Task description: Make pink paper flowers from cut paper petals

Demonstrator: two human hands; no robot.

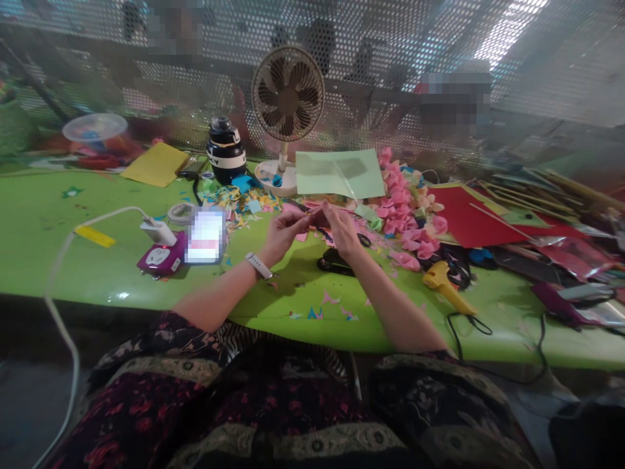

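Observation:
My left hand (pixel 280 236) and my right hand (pixel 340 229) meet over the middle of the table, fingertips pinched together. Whatever lies between them is too small and covered to make out. Below my right wrist is a dark elongated object (pixel 333 262), its kind unclear, with a black loop (pixel 364 240) beside it. Paper scraps (pixel 239 198) in yellow, blue and pink surround the hands. Just beyond them a pale green sheet (pixel 336 170) leans near a heap of pink paper petals (pixel 390 208).
A desk fan (pixel 288 98) and a black bottle (pixel 227 156) stand at the back. Left are a lit phone (pixel 204 238) and a purple socket block (pixel 163 259) with a cabled plug. Right are a yellow glue gun (pixel 448 286), its cord, and red paper (pixel 471 218).

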